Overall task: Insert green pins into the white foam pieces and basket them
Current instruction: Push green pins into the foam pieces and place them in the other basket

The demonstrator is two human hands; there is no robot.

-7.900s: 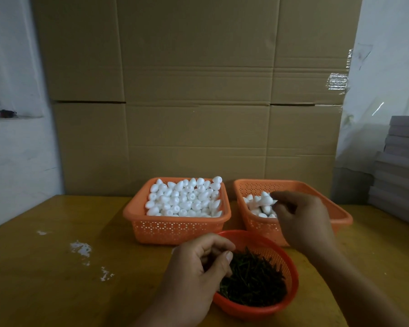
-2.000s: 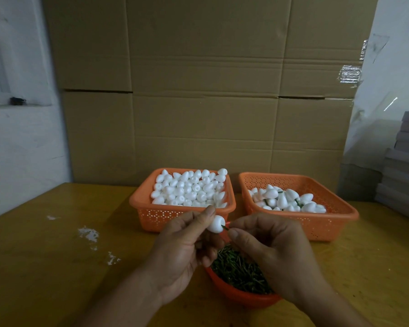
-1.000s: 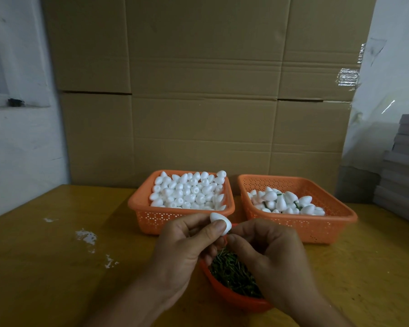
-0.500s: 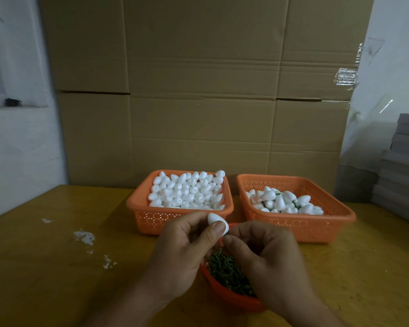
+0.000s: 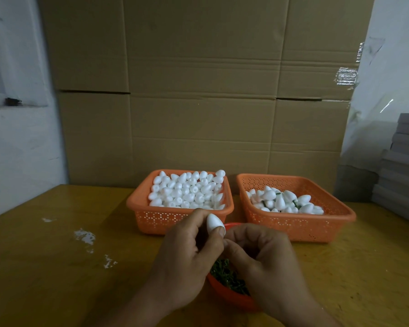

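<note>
My left hand point(image 5: 187, 260) pinches a white egg-shaped foam piece point(image 5: 214, 224) between thumb and fingers, pointed end up. My right hand point(image 5: 265, 260) has its fingers curled, with the thumb and forefinger tips pressed against the piece's lower end; the green pin there is hidden by the fingertips. Both hands hover over a round orange bowl point(image 5: 232, 300) of loose green pins point(image 5: 224, 276). Behind stand a left orange basket point(image 5: 137, 205) heaped with plain foam pieces point(image 5: 187, 192) and a right orange basket point(image 5: 293, 224) holding pinned pieces point(image 5: 286, 201).
Everything rests on a yellow wooden table point(image 5: 57, 267) with white paint flecks point(image 5: 85, 237) at the left. A wall of cardboard boxes point(image 5: 198, 102) rises right behind the baskets. Stacked grey sheets point(image 5: 404, 166) stand at the far right.
The hands have closed together: the green pin seen between them two seconds ago is now hidden at the foam piece's base. The foam piece has tipped more upright.
</note>
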